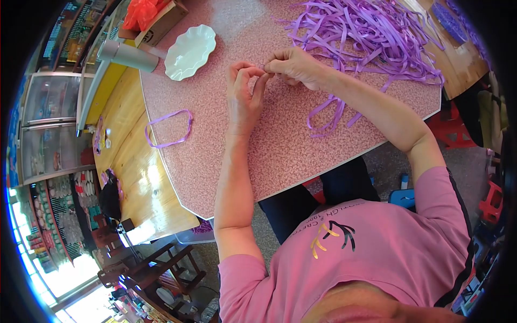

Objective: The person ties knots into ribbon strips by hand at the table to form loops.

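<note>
Above the pink speckled table (199, 161), my left hand (245, 97) and my right hand (295, 67) meet fingertip to fingertip. Both are closed in a pinch. What lies between the fingers is too small and too hidden to make out. Behind and right of my right hand spreads a large tangled heap of purple ribbons (366, 37). A few loose ribbon strands (328, 118) trail onto the table below my right forearm; I cannot tell whether they connect to my fingers. Left of my left forearm lies a single purple ribbon loop (189, 126), partly past the table's edge.
A white scalloped dish (189, 53) is at the table's far left, beside a lying grey bottle (127, 56) and a cardboard box (161, 22) with a red plastic bag (144, 12). A wooden table (134, 177) adjoins on the left. Red stools (452, 129) stand at right.
</note>
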Demonstrator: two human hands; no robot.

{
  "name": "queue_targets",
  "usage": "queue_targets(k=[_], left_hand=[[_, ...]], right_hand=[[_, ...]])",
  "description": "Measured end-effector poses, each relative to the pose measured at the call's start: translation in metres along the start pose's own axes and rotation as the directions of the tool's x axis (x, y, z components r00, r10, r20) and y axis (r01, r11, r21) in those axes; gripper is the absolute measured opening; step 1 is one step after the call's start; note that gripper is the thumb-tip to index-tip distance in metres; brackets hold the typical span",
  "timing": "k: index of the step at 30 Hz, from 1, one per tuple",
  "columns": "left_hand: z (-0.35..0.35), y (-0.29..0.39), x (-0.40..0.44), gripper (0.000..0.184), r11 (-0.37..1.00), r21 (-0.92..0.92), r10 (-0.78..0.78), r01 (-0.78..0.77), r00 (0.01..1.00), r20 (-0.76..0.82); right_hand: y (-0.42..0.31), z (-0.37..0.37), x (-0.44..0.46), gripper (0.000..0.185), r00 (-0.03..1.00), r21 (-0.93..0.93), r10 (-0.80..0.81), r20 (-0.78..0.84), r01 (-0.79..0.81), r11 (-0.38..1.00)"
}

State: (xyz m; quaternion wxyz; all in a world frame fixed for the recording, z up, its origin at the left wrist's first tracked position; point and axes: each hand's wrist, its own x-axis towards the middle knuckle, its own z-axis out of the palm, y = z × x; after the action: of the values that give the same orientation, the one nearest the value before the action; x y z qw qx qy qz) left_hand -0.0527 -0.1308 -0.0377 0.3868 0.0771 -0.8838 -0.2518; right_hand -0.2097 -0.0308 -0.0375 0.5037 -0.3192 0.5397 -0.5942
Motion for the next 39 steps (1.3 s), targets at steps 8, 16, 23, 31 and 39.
queue_targets(k=[8, 16, 23, 31, 39], left_hand=[[0.004, -0.013, -0.008, 0.017, 0.632, -0.618, -0.418, 0.469, 0.877, 0.238], [0.004, -0.012, -0.008, 0.020, 0.255, -0.794, -0.532, 0.552, 0.766, 0.362], [0.000, -0.009, -0.004, 0.022, 0.072, -0.854, -0.581, 0.516, 0.717, 0.384], [0.011, -0.009, -0.010, 0.020, 0.299, -0.786, -0.624, 0.541, 0.734, 0.267], [0.015, -0.002, -0.008, 0.018, 0.341, -0.757, -0.620, 0.557, 0.739, 0.265]], right_hand=[[-0.009, 0.007, -0.007, 0.012, 0.973, -0.124, -0.233, 0.005, 0.232, 0.965], [0.007, 0.005, 0.000, 0.013, 0.644, -0.618, -0.736, 0.207, 0.670, 0.413], [0.008, 0.003, -0.003, 0.016, 0.629, -0.707, -0.753, 0.194, 0.621, 0.337], [0.009, 0.002, -0.001, 0.016, 0.645, -0.696, -0.740, 0.191, 0.621, 0.361], [0.003, 0.010, -0.008, 0.011, 0.840, -0.598, -0.543, -0.010, 0.430, 0.676]])
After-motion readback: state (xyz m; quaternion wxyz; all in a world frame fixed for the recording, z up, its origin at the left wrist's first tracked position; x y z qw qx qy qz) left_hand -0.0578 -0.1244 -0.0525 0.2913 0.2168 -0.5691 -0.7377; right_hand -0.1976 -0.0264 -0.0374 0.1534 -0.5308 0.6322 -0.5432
